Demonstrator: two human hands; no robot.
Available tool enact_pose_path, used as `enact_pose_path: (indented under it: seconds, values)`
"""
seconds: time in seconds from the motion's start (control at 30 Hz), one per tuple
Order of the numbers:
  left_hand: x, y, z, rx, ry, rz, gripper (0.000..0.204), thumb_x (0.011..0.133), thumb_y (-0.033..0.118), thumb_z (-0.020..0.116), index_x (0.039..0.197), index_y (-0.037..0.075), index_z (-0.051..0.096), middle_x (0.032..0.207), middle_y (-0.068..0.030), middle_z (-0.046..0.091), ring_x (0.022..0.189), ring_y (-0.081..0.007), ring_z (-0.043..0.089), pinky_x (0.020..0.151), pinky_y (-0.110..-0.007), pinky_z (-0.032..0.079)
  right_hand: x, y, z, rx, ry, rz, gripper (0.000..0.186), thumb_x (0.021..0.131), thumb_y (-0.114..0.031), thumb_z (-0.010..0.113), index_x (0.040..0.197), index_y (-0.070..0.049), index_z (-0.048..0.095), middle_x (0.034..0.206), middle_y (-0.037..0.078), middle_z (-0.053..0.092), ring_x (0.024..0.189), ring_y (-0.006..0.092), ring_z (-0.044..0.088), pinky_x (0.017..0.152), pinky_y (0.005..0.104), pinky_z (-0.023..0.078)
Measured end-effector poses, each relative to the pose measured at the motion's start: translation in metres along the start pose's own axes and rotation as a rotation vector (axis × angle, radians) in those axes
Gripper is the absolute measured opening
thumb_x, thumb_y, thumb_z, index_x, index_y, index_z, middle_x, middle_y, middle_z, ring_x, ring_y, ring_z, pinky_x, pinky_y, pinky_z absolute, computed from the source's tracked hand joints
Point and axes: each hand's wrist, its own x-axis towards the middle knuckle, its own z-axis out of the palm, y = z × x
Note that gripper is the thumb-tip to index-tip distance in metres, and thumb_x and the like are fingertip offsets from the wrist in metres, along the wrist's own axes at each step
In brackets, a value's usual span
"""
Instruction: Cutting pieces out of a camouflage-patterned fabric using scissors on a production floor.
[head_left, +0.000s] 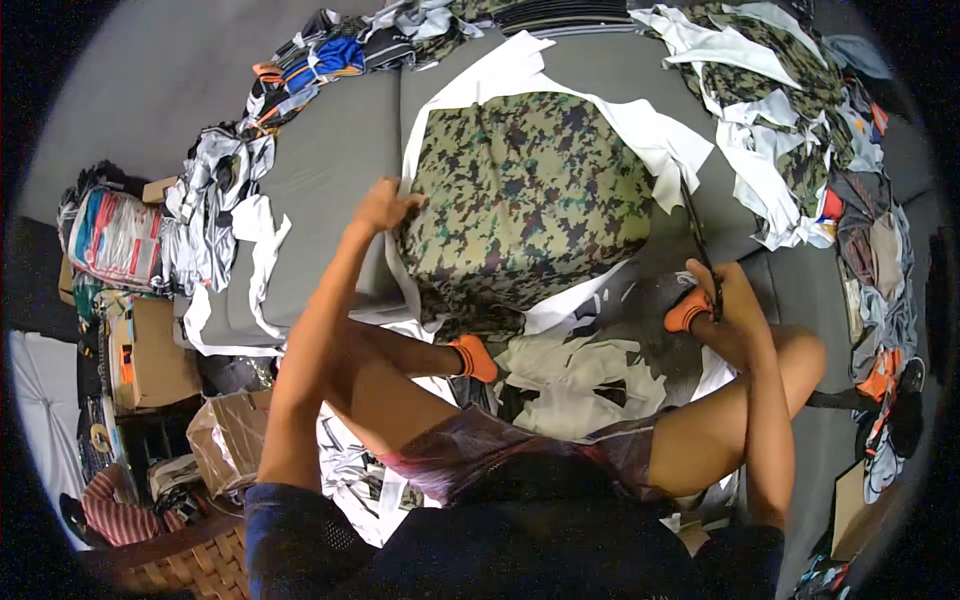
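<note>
A piece of green and brown camouflage fabric (530, 190) lies spread over the grey cushioned surface in front of me. White fabric (490, 70) shows along its far side and reaches down to the right. My left hand (388, 205) is closed at the cloth's left edge, its fingertips pinching the fabric. In my right hand (732, 295), fingers wrapped round the handles, are long dark scissors (697, 225). Their blades point away from me, with the tips by the hanging corner of the white fabric. Whether the blades are apart I cannot make out.
White and camouflage scraps (770, 120) are heaped at the far right. Grey-white cloth pieces (210, 190) lie along the left, near a cardboard box (165, 350). Beige cut fabric (575, 385) lies between my legs, close to my feet in orange socks (474, 357).
</note>
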Motion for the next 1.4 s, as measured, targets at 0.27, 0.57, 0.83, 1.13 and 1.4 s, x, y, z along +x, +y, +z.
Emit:
enact_pose_path:
  seconds: [0.27, 0.57, 0.83, 1.13, 1.4]
  values:
    - [-0.043, -0.045, -0.080, -0.158, -0.533, -0.320, 0.019, 0.082, 0.021, 0.063, 0.083, 0.002, 0.066, 0.063, -0.0034, 0.058, 0.051, -0.0129, 0.048, 0.046, -0.025, 0.040, 0.012, 0.007, -0.014, -0.435, -0.003, -0.178, 0.035, 0.082, -0.022, 0.066, 0.062, 0.002, 0.051, 0.056, 0.004, 0.045, 0.051, 0.0136, 0.039, 0.049, 0.0302, 0.036]
    - [0.021, -0.042, -0.068, -0.040, -0.319, 0.080, 0.041, 0.087, 0.040, 0.060, 0.082, -0.001, 0.062, 0.069, -0.0088, 0.062, 0.061, -0.0189, 0.056, 0.057, -0.034, 0.046, 0.008, -0.010, -0.021, -0.509, -0.171, -0.126, 0.042, 0.080, -0.031, 0.071, 0.064, 0.004, 0.055, 0.059, 0.011, 0.053, 0.051, 0.0217, 0.045, 0.054, 0.0357, 0.041]
    - [0.167, 0.032, 0.002, 0.001, 0.207, -0.023, 0.026, 0.079, 0.031, 0.063, 0.086, 0.006, 0.068, 0.078, -0.0100, 0.067, 0.070, -0.0300, 0.062, 0.067, -0.039, 0.049, 0.006, 0.003, -0.031, -0.455, -0.251, -0.169, 0.043, 0.076, -0.035, 0.074, 0.065, 0.003, 0.058, 0.058, 0.012, 0.055, 0.051, 0.0231, 0.048, 0.054, 0.0352, 0.042]
    - [0.153, -0.067, -0.057, 0.436, 0.479, 0.037, 0.021, 0.084, 0.014, 0.051, 0.090, 0.002, 0.066, 0.089, -0.0193, 0.064, 0.084, -0.0359, 0.061, 0.075, -0.042, 0.050, 0.015, -0.011, -0.023, -0.568, -0.224, -0.197, 0.036, 0.073, -0.030, 0.076, 0.070, 0.002, 0.061, 0.059, 0.010, 0.056, 0.053, 0.0217, 0.047, 0.054, 0.0345, 0.042]
    - [-0.034, 0.275, 0.058, 0.123, 0.155, 0.809, 0.032, 0.075, 0.016, 0.066, 0.106, 0.008, 0.062, 0.101, -0.0054, 0.055, 0.097, -0.0196, 0.051, 0.084, -0.031, 0.042, 0.006, 0.011, -0.065, -0.599, 0.055, -0.072, 0.031, 0.072, -0.022, 0.076, 0.067, 0.002, 0.057, 0.056, 0.006, 0.049, 0.052, 0.0158, 0.040, 0.051, 0.0314, 0.038]
